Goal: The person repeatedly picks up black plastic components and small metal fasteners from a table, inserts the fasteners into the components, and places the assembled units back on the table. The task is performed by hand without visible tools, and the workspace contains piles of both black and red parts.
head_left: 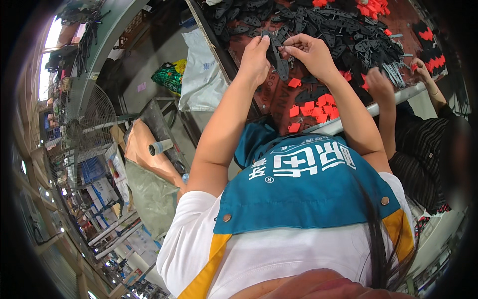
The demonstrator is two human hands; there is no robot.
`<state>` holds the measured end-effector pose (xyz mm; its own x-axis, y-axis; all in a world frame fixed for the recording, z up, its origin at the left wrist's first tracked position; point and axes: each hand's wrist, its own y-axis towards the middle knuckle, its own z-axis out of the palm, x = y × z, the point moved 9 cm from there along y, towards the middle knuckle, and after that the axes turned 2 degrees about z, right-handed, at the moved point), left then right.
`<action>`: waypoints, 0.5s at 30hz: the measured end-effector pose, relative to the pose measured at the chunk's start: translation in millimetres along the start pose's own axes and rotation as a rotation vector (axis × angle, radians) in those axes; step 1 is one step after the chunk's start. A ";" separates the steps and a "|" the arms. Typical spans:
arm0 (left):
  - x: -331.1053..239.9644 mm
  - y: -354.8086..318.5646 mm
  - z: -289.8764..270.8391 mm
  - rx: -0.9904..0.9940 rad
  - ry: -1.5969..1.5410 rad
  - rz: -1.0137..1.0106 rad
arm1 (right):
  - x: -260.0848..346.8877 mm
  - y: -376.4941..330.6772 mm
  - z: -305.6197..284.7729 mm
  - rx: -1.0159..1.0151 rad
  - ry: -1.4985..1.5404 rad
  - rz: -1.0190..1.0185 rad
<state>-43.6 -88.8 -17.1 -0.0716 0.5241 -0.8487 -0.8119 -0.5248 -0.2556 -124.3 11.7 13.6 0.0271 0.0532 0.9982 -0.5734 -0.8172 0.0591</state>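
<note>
My left hand (256,61) is closed on a flat black plastic part (282,69), long and tapered, with the thumb pressed on its upper end. It is held over the near left side of the worktable. Close beside it, my right hand (309,54) has its thumb and fingertips pinched together at the part's edge. Whatever lies between those fingertips is too small to make out. Just below my hands, several small red plastic tabs (318,108) lie scattered on the reddish-brown tabletop (273,95).
A large heap of similar black parts (323,25) covers the far table, with more red pieces (372,8) behind. To my right, a co-worker's hands (381,85) work near thin grey metal strips (394,74). A white sack (201,74) and a caged fan (89,117) stand left.
</note>
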 end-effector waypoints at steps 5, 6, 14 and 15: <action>-17.2 -14.4 10.6 -0.014 0.024 0.068 | 7.6 -8.9 1.5 -0.029 -0.190 -0.035; -17.8 -13.3 10.1 -0.007 0.039 0.078 | 8.2 -9.3 1.2 -0.046 -0.185 -0.055; -19.7 -11.1 23.0 0.003 0.046 0.165 | -8.1 -12.5 -2.1 -0.201 -0.064 0.070; -16.3 -5.4 21.4 0.023 0.069 0.144 | -13.5 -13.0 -4.1 -0.216 -0.059 0.103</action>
<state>-50.5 -80.1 8.0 -0.1488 0.3969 -0.9057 -0.8093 -0.5751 -0.1190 -120.5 23.9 -0.7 0.0032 -0.0627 0.9980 -0.7374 -0.6743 -0.0400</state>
